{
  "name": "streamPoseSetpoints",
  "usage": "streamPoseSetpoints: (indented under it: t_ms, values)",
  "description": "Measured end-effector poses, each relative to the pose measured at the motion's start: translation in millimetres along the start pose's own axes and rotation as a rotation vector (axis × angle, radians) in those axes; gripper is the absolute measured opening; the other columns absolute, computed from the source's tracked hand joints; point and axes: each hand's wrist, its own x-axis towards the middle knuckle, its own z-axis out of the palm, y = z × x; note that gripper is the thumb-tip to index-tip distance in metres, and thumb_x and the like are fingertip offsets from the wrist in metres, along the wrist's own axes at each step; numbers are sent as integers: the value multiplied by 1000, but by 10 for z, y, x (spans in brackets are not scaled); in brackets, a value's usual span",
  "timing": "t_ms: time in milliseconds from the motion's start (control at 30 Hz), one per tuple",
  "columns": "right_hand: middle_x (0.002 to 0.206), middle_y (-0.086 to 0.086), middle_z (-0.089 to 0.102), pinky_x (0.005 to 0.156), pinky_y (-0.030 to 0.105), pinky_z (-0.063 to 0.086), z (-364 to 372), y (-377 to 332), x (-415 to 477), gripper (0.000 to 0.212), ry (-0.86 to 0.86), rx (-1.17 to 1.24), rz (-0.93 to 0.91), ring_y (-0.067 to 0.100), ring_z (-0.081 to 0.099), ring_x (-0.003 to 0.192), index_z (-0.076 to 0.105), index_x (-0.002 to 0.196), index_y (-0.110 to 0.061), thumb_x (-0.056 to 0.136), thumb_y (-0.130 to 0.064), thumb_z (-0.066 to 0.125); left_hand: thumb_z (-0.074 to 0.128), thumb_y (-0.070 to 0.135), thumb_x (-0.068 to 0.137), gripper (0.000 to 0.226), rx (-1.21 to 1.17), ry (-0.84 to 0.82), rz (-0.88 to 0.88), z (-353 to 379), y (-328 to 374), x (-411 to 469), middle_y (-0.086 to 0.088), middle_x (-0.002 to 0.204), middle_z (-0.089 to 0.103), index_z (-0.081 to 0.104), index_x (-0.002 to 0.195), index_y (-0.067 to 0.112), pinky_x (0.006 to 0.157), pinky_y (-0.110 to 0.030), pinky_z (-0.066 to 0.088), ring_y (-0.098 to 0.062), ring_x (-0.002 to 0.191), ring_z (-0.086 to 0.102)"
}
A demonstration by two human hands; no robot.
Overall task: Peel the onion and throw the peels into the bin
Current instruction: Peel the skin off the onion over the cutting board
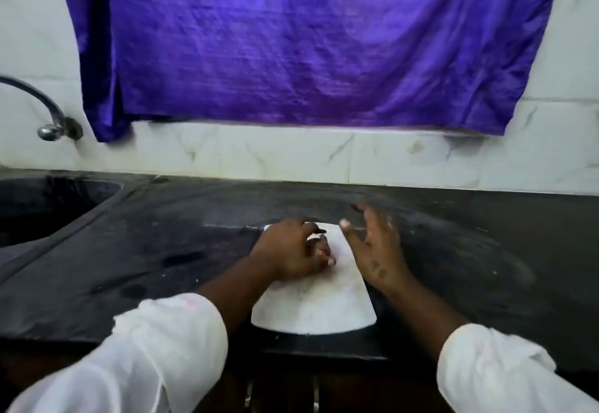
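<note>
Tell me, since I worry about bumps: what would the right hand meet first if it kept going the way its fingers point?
Probably nothing soon: the open right hand points over bare counter toward the tiled wall. Depth is uncertain.

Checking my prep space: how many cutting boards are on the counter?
1. A white board lies on the dark counter at centre, under both hands, right of the sink. Nothing suggests another is hidden.

glossy purple cloth (pixel 324 43), matt dark stone counter (pixel 453 250), shiny metal tap (pixel 48 114)
</note>
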Motion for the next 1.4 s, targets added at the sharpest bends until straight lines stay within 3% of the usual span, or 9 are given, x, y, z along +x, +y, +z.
streamPoseSetpoints:
  t_ms: [133, 233, 400, 567, 767, 1000, 1167, 1300, 1400]
  values:
    - [136, 0, 65, 123, 45, 22, 13, -42, -236, 45, -102, -107, -53, 25, 51, 132, 56, 137, -23, 101, -49, 51, 80, 51, 76, 54, -206, 92, -123, 169, 117, -192, 3, 112, 68, 63, 123, 30, 84, -31, 50, -19, 105, 63]
    - [127, -6, 68, 114, 43, 35, 59, 17, -253, 49, -138, -85, -47, 20, 60, 121, 58, 132, -30, 95, -58, 45, 84, 39, 77, 53, -324, 165, -75, 214, 109, -200, 7, 113, 67, 64, 126, 28, 86, -29, 50, -14, 102, 62]
    - [121, -10, 75, 101, 44, 54, 141, 95, -304, 36, -203, 138, -12, 7, 69, 113, 62, 132, -35, 97, -45, 58, 84, 35, 80, 47, -424, 265, -21, 340, 82, -249, 17, 105, 66, 60, 121, 29, 84, -28, 50, -7, 98, 60]
    - [122, -13, 73, 102, 38, 55, 187, 191, -264, 37, -160, 226, -56, 2, 68, 113, 66, 130, -34, 94, -24, 70, 85, 33, 82, 47, -511, 299, 51, 362, 28, -236, 15, 115, 69, 64, 124, 27, 93, -29, 51, -4, 105, 61]
    - [123, -16, 68, 101, 34, 55, 199, 182, -261, 38, -175, 357, -67, 9, 69, 115, 66, 126, -43, 94, -23, 73, 88, 16, 77, 49, -746, 341, 41, 345, -5, -249, 7, 112, 68, 74, 123, 27, 92, -31, 57, -9, 103, 67]
    - [122, -22, 71, 95, 10, 49, 126, 130, -287, 46, -230, 484, -48, -3, 65, 115, 62, 125, -43, 90, -14, 76, 85, 4, 81, 49, -858, 313, 36, 342, -37, -266, 9, 115, 71, 76, 123, 27, 83, -29, 61, -12, 98, 72]
    - [123, -10, 74, 96, 15, 52, 164, 136, -215, 60, -258, 568, -24, 4, 68, 116, 65, 133, -24, 79, -10, 86, 83, 7, 84, 43, -969, 354, 23, 315, -57, -286, 5, 115, 74, 77, 121, 29, 79, -33, 62, -16, 89, 69]
    - [117, -15, 76, 85, 22, 59, 153, 30, -25, 55, -284, 590, -39, 11, 73, 106, 70, 119, -36, 72, -14, 90, 78, 15, 89, 33, -1032, 427, -7, 258, -40, -292, 5, 114, 73, 76, 121, 24, 76, -27, 61, -13, 92, 73]
    - [116, -4, 78, 78, 25, 60, 226, 44, 1, 56, -296, 668, -23, 22, 75, 103, 72, 117, -27, 71, 0, 89, 76, 17, 92, 30, -973, 462, 4, 234, -13, -320, 9, 115, 72, 74, 121, 27, 77, -21, 59, -11, 99, 72]
